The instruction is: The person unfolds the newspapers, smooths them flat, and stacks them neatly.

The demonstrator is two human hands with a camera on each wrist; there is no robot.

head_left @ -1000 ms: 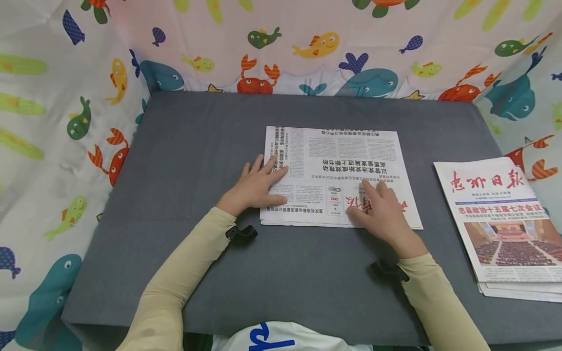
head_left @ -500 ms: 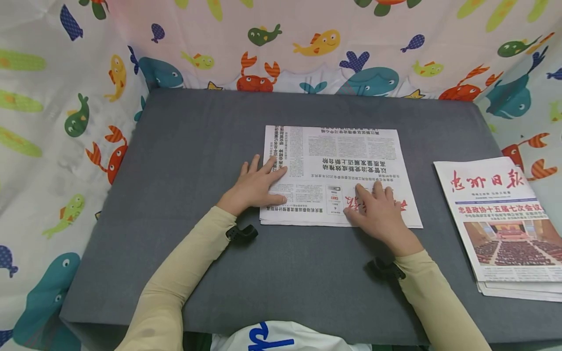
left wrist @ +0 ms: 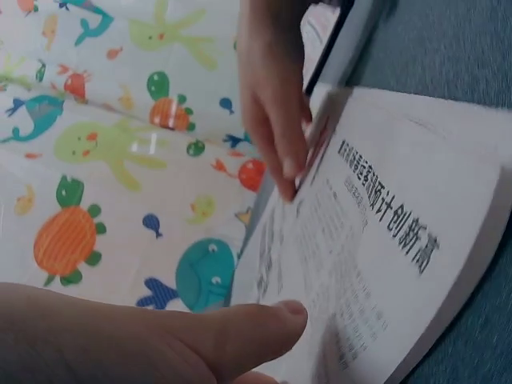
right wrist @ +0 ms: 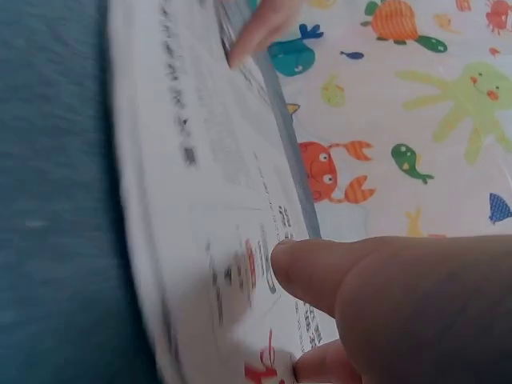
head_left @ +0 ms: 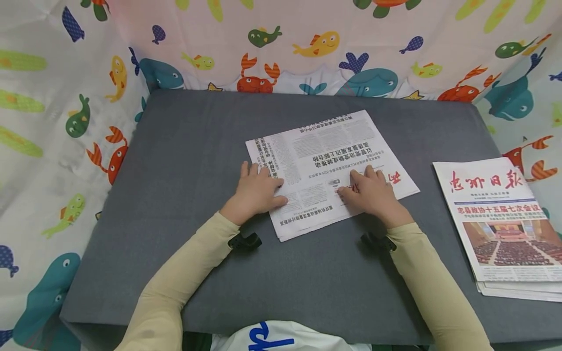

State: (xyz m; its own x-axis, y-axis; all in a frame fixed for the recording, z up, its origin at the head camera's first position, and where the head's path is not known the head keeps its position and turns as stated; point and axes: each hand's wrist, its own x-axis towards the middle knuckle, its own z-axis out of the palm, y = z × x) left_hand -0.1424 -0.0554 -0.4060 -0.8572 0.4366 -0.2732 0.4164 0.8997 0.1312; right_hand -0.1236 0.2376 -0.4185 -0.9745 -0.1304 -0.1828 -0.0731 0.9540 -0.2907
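A folded newspaper [head_left: 307,180] lies slanted on the grey table, its masthead in red near the right hand and its print upside down in the head view. My left hand [head_left: 254,192] rests on its left edge, fingers spread. On its near right part lies my right hand [head_left: 373,195], fingers extended and covering some of the red characters. In the left wrist view, the left thumb [left wrist: 268,332] reaches over the printed page. The right thumb [right wrist: 316,268] touches the paper in the right wrist view. Several layers show along the folded edge.
At the right of the grey table [head_left: 189,146] lies a stack of newspapers [head_left: 500,195] with red titles and a hall photo. A curtain [head_left: 272,48] printed with sea animals surrounds the table. Each wrist bears a black band.
The newspaper has turned counterclockwise in the head view, its right side swinging away and its near left corner coming closer. The right hand has shifted forward and left, the left hand only slightly.
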